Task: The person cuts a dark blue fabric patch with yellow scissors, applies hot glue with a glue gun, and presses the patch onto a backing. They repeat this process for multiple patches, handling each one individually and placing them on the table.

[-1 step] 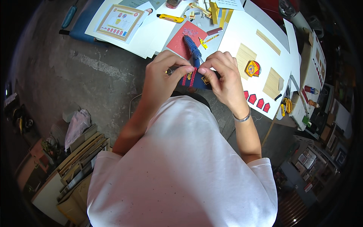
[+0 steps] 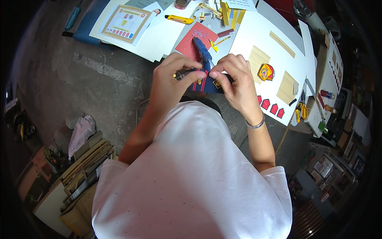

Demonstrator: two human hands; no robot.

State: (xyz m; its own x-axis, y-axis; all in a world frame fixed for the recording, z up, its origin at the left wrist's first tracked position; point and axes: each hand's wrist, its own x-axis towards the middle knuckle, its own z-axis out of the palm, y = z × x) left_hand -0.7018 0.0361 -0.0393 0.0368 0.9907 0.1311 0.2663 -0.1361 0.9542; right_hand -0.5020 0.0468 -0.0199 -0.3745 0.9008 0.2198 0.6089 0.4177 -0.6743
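Both hands meet at frame centre-top, over the near edge of the table (image 2: 254, 30). Left hand (image 2: 169, 81) curled, thumb and forefinger pinching the left end of a dark blue strip (image 2: 203, 84) with red edging. Right hand (image 2: 234, 81) curled too, fingertips (image 2: 213, 74) pressed onto the strip's top edge, thumb underneath, so gripping the same piece from the 3 o'clock side. Strip held level between both hands, just above a white T-shirt (image 2: 191, 179). Silver bracelet (image 2: 256, 124) on the right wrist. Blue-handled tool (image 2: 202, 49) lying at 12 o'clock from the hands, on a red sheet (image 2: 187, 42); cannot tell whether its tip touches the strip. Yellow utility knife (image 2: 180, 19) farther up at 12. Round yellow-red badge (image 2: 266, 72) at 3 o'clock from the right hand, on white card; row of small red house-shaped pieces (image 2: 270, 106) at 4 o'clock. Two pale wooden rectangles (image 2: 287, 87) near the badge. Framed certificate-like print (image 2: 126, 23) at 11 o'clock. Stack of wooden frames (image 2: 83, 167) on the floor at 8 o'clock.
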